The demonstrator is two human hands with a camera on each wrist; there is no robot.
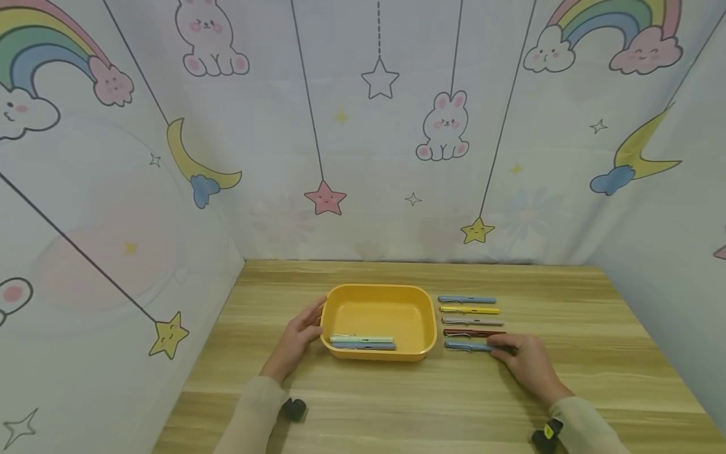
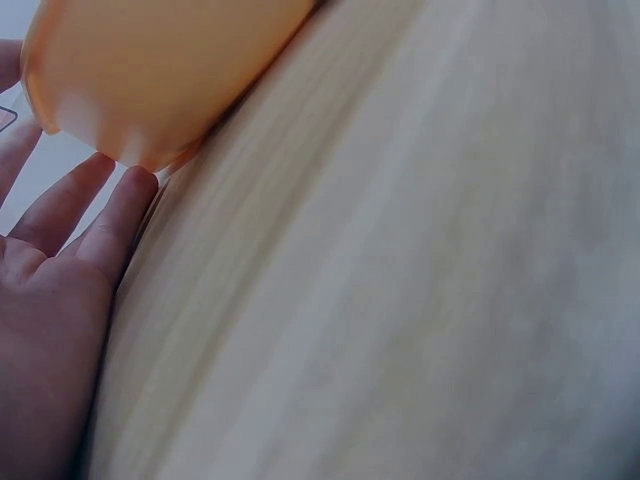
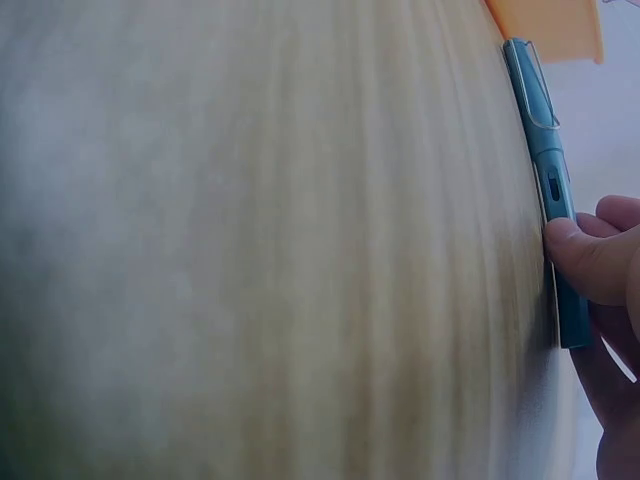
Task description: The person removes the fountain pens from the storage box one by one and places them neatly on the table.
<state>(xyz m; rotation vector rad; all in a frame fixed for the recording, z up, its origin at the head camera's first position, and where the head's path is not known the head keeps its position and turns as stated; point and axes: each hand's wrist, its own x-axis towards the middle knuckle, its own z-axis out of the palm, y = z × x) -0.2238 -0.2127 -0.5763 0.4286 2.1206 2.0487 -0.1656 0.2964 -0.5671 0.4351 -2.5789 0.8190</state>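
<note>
My right hand (image 1: 527, 362) pinches the rear end of a blue pen (image 1: 466, 346) between thumb and fingers. In the right wrist view this pen (image 3: 537, 110) shows a wire clip on its cap, and it lies along the tabletop. My left hand (image 1: 296, 340) touches the outer left wall of a yellow plastic tray (image 1: 433, 321) with nearly straight fingers. Their fingertips (image 2: 135, 185) meet the tray's wall (image 2: 150, 80) low down in the left wrist view. Inside the tray, a pale green pen (image 1: 363, 339) and a blue pen (image 1: 363, 346) lie side by side along the front wall.
Behind the pinched pen, a column of pens lies right of the tray: dark red (image 1: 473, 332), greyish pink (image 1: 472, 321), yellow (image 1: 469, 309) and blue (image 1: 467, 299). The wooden table (image 1: 386, 403) meets printed fabric walls (image 1: 386, 227) at the back and sides.
</note>
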